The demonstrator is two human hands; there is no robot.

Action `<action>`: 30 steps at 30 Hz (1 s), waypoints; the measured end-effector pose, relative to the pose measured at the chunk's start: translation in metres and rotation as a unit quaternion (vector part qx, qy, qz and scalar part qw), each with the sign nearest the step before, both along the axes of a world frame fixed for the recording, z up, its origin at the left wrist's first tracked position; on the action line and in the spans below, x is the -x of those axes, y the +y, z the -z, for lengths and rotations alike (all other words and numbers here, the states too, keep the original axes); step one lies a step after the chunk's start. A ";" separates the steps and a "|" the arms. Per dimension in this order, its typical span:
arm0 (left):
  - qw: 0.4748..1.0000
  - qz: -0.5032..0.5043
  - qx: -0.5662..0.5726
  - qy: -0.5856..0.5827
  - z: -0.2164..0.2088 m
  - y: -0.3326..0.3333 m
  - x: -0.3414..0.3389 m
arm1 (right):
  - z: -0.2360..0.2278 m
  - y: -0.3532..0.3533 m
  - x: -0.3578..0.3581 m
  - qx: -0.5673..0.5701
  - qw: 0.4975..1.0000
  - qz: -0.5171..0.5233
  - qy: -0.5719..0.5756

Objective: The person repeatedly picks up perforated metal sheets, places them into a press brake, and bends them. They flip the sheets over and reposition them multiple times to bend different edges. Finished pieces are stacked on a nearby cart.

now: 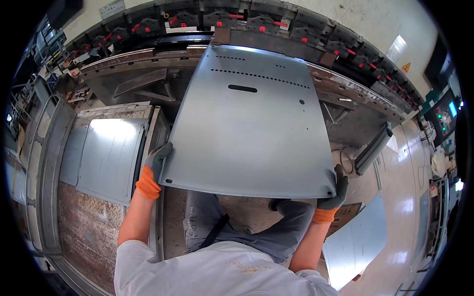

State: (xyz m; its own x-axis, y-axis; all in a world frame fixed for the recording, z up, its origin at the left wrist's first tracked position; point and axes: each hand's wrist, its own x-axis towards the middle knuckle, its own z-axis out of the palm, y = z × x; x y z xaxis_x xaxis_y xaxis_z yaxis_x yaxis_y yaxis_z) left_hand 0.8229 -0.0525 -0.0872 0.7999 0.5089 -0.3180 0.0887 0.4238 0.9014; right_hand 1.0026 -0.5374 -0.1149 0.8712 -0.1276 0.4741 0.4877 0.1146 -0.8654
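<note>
A large grey metal sheet with a slot, a row of small holes and corner holes spans the space before me. Its far edge reaches the tooling of a press brake. My left hand, in a dark glove with an orange cuff, grips the sheet's left edge close to the near corner. At the near right corner, my right hand in a matching glove holds the sheet's edge. Both hands are closed around the rim, with some fingers hidden under the sheet.
To the left, a cart with a rusty deck carries more metal sheets. Another cut sheet lies low at my right. Red-handled clamps line the machine's upper beam. A control panel stands at the far right.
</note>
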 end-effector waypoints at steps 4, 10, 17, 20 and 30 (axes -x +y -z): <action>1.000 -0.004 0.018 -0.005 0.012 0.008 0.003 | 0.002 0.002 0.000 0.106 0.992 0.056 -0.050; 1.000 -0.003 0.018 -0.020 0.008 0.006 0.003 | -0.003 0.001 0.000 -0.089 0.995 -0.003 0.038; 0.920 0.038 -0.335 -0.201 -0.032 0.011 0.014 | -0.048 -0.016 -0.007 -0.236 0.956 -0.167 0.038; 0.941 0.056 -0.062 -0.328 -0.095 0.008 -0.012 | -0.102 -0.025 -0.033 -0.272 0.930 -0.248 -0.014; 0.895 0.125 -0.049 -0.424 -0.269 0.027 -0.117 | -0.308 0.041 -0.130 -0.082 0.958 -0.257 -0.098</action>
